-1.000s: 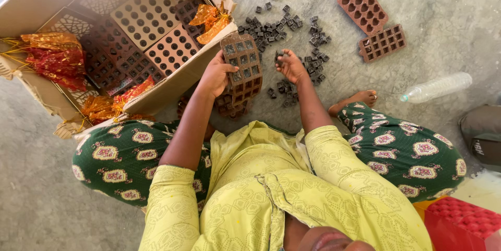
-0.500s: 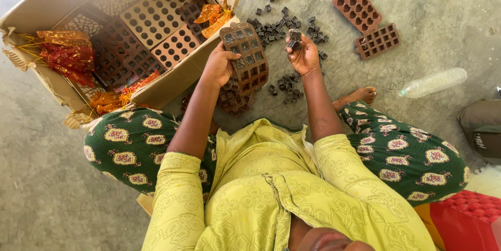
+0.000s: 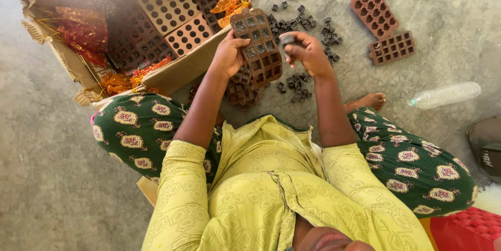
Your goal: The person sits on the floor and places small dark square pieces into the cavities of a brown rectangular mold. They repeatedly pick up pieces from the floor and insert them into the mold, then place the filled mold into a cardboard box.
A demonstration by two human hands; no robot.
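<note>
Brown plastic mould tray, rectangular with a grid of square cells, sits up in the centre of the frame, tilted on end, and the left hand has it by its left long edge, thumb over the face and fingers wrapped behind, closed firmly on it. Some upper cells are filled with dark pieces, the lower ones are bare. Just to the right, the right hand is curled shut, fingertips pinched on a small dark cube right beside the tray's upper right edge; whether cube and tray touch, I cannot tell.

Below the tray, a stack of similar brown trays lies on the grey concrete floor. Loose dark cubes are scattered on the floor under and above the right hand. Upper right of the frame: three more brown mould trays lying flat. Upper left: an open cardboard box holding perforated brown trays and red and orange netting. At the right edge, a clear plastic bottle lies on its side. The person sits cross-legged in a yellow-green top and green patterned trousers.
</note>
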